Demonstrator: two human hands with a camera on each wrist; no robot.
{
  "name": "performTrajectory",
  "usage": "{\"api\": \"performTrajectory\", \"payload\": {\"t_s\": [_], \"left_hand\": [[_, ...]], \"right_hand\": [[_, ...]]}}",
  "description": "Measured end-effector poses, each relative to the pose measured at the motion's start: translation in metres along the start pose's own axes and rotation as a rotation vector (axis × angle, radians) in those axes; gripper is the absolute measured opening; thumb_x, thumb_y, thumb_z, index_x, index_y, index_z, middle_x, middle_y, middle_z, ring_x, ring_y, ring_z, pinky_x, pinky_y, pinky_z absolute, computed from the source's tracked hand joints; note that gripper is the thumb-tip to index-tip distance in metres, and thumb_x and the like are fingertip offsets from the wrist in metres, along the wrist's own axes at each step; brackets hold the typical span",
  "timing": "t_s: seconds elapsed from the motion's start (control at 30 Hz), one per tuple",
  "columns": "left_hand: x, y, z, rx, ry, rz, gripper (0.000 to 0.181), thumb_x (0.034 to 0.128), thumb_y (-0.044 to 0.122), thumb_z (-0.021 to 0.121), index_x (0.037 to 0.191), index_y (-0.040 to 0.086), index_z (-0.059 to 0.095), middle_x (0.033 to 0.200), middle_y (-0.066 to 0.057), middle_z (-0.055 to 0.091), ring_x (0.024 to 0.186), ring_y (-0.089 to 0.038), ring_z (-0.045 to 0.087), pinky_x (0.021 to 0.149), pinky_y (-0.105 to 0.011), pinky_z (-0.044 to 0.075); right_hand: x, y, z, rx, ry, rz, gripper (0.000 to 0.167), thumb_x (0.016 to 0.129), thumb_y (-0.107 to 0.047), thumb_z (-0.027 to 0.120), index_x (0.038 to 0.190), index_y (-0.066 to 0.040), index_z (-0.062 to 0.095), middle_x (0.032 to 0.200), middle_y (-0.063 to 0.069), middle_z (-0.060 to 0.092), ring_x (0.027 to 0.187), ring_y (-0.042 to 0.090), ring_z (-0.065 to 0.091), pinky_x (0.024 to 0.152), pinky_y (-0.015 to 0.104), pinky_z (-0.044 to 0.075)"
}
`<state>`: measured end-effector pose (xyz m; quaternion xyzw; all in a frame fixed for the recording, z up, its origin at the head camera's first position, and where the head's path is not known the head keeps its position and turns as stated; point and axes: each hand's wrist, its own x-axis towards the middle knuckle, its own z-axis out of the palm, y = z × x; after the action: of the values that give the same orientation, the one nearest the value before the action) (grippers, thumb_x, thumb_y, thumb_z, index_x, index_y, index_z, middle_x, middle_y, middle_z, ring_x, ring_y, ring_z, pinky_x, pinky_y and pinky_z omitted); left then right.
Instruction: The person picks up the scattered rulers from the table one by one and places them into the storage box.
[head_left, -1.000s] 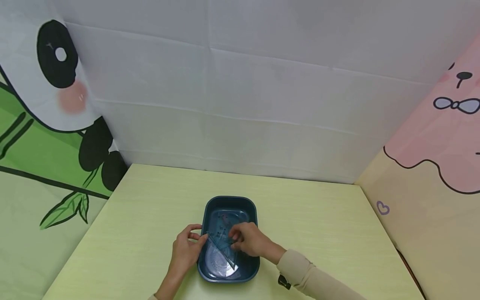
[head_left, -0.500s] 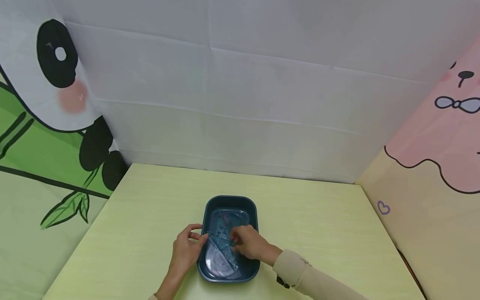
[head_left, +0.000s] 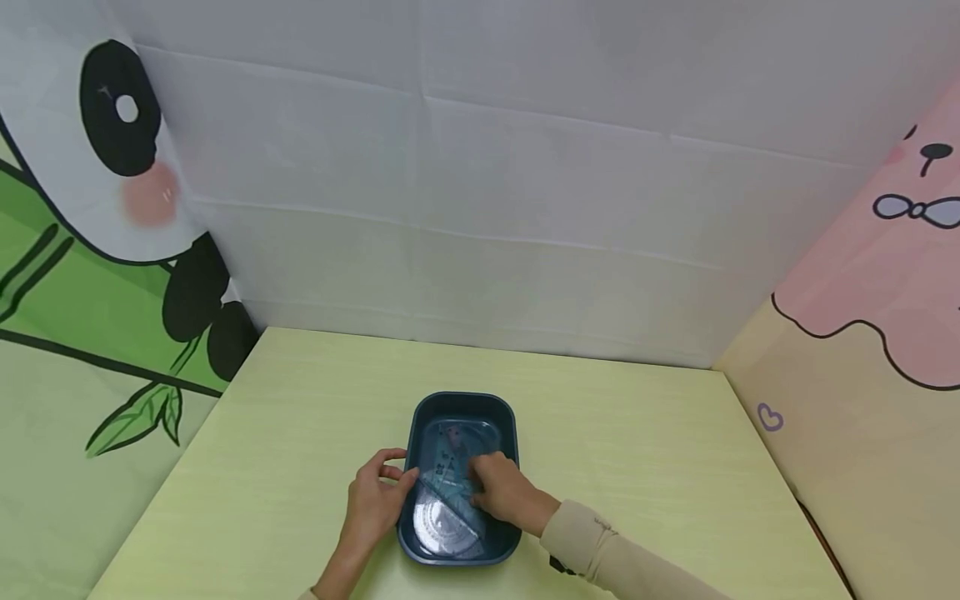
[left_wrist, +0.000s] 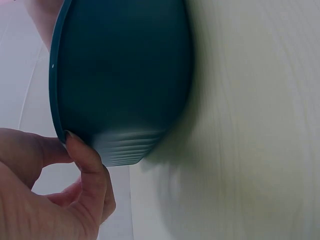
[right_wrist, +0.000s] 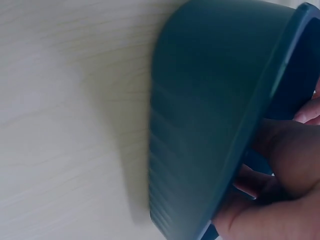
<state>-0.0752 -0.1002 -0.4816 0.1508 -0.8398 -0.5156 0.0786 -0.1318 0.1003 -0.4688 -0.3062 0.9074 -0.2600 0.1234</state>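
Note:
A dark blue rectangular plastic bin (head_left: 463,402) sits on the table. My left hand (head_left: 378,498) grips its left rim, thumb and fingers on either side, as the left wrist view shows. Inside the bin lies clear plastic drawing gear: a set square (head_left: 452,496) with a long slanted edge, and a rounded, protractor-like marked area (head_left: 441,527) beneath or beside that edge. My right hand (head_left: 504,492) reaches over the right rim into the bin, fingers curled, and pinches the set square's right side. Its fingertips are partly hidden in the head view and behind the bin wall in the right wrist view.
A pale yellow-green table (head_left: 315,392) surrounds the bin. A white cloth wall (head_left: 480,275) closes off the back. Printed cartoon panels stand at the left and right, the right one pink and cream (head_left: 847,408).
My right hand has shifted slightly right and deeper into the bin. The set square's long edge has tipped over and now lies flatter. My left hand stays on the rim.

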Motion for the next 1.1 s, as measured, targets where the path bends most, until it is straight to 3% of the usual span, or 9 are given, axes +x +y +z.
{"api": "performTrajectory", "payload": {"t_s": [0.37,0.7,0.83,1.1], "left_hand": [[-0.0002,0.0007,-0.0006,0.008,-0.007,0.021,0.035,0.0881,0.012,0.079,0.118,-0.002,0.068,0.079,-0.005,0.066,0.061,-0.013,0.063,0.056,-0.029,0.048],[0.0017,-0.0016,-0.0055,0.027,-0.021,-0.007,0.031,0.0900,0.012,0.077,0.118,0.000,0.068,0.080,-0.005,0.066,0.062,-0.013,0.062,0.056,-0.029,0.048],[0.0020,-0.0028,-0.0073,0.064,-0.001,0.029,0.031,0.0892,0.014,0.079,0.115,0.001,0.070,0.079,-0.003,0.067,0.064,-0.013,0.061,0.058,-0.029,0.047],[-0.0003,-0.0025,-0.0063,0.162,0.099,0.132,0.026,0.0906,0.020,0.080,0.108,0.002,0.073,0.080,-0.002,0.065,0.072,-0.016,0.061,0.065,-0.032,0.047]], "right_hand": [[-0.0004,0.0014,0.0004,-0.044,0.035,-0.053,0.016,0.081,0.003,0.082,0.083,0.000,0.067,0.071,0.000,0.058,0.065,0.007,0.045,0.056,0.023,0.040],[0.0009,-0.0011,-0.0055,-0.095,0.063,-0.104,0.012,0.084,-0.003,0.081,0.086,0.000,0.069,0.078,0.005,0.062,0.070,0.010,0.049,0.062,0.025,0.043],[0.0008,-0.0003,-0.0057,-0.093,0.079,-0.111,0.012,0.087,-0.005,0.080,0.091,-0.001,0.070,0.081,0.006,0.062,0.072,0.010,0.048,0.063,0.024,0.043],[-0.0016,0.0059,-0.0074,-0.051,0.152,-0.150,0.010,0.090,-0.004,0.077,0.096,-0.003,0.069,0.086,0.002,0.060,0.076,0.008,0.048,0.067,0.023,0.046]]}}
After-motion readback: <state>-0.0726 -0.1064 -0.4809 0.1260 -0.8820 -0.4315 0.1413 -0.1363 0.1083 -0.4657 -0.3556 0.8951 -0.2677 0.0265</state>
